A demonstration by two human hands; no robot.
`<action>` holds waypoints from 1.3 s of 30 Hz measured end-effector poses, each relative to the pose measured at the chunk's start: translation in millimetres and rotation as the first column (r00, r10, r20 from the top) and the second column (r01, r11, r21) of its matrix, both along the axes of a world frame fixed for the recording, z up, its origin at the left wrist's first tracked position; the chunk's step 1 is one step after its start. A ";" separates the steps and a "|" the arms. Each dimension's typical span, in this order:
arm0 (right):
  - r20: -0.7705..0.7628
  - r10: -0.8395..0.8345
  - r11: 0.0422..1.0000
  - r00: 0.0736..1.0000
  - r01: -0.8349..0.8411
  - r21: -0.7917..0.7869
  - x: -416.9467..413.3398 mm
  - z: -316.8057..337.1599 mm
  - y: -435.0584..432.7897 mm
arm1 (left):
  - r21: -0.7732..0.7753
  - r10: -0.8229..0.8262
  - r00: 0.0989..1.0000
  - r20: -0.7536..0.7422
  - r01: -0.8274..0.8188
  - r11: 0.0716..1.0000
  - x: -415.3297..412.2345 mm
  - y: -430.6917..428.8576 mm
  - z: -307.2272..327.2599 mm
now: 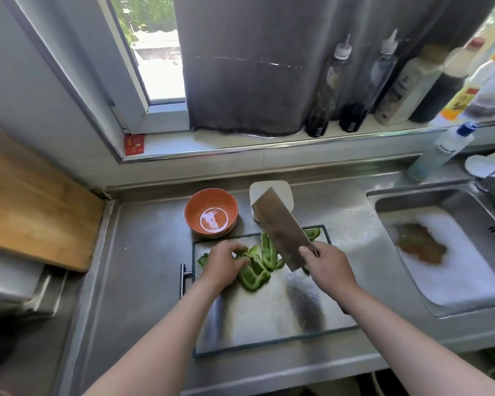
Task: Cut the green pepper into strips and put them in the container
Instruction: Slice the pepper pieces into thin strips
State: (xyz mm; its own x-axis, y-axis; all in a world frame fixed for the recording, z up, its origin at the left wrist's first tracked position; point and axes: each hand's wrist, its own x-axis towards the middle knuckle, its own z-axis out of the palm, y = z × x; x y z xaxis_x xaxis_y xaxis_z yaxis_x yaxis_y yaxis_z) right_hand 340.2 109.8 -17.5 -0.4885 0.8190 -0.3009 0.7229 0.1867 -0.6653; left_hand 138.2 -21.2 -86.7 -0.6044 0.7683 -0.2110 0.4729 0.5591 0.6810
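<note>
Several pepper pieces (253, 274) touch left hand (226, 262), near cleaver (280, 227).

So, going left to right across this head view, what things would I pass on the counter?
Wooden board → orange bowl → white container → right hand gripping the cleaver → sink.

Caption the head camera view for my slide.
Left hand holds green pepper pieces on the cutting board; right hand holds cleaver above.
</note>
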 end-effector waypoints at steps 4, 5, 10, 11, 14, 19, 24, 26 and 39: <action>0.058 0.101 0.991 0.993 -0.106 0.078 5.2 9.2 1.7 | -0.087 0.056 0.998 0.032 -0.053 0.995 22.7 -12.0 0.3; 0.069 0.135 0.986 0.989 -0.141 0.093 6.8 11.8 0.3 | -0.091 0.074 0.997 0.012 -0.073 0.993 28.5 -15.4 -0.4; 0.154 0.303 0.935 0.940 -0.325 0.143 11.0 23.8 -16.5 | 0.071 0.181 0.974 -0.136 -0.173 0.982 52.8 -37.9 -3.6; 0.170 0.331 0.922 0.928 -0.356 0.150 10.9 25.7 -21.0 | 0.134 0.198 0.963 -0.182 -0.175 0.975 55.1 -43.8 -5.9; 0.229 0.393 0.886 0.891 -0.433 0.165 8.5 28.4 -35.0 | 0.223 0.122 0.946 -0.299 -0.056 0.973 59.1 -60.3 -12.0; 0.259 0.399 0.873 0.879 -0.451 0.187 7.1 20.7 -55.6 | 0.120 -0.200 0.884 -0.421 0.273 0.954 66.6 -73.6 -29.2; 0.300 0.374 0.868 0.878 -0.445 0.219 8.7 11.4 -70.0 | 0.089 -0.271 0.863 -0.426 0.338 0.937 68.5 -68.1 -34.1; 0.309 0.362 0.868 0.880 -0.439 0.233 9.7 10.8 -72.2 | 0.123 -0.265 0.854 -0.449 0.352 0.928 69.8 -63.2 -30.7; 0.264 0.228 0.938 0.937 -0.285 0.200 34.1 12.3 -50.0 | -0.218 -0.466 0.827 -0.314 0.415 0.883 50.7 -46.4 -0.2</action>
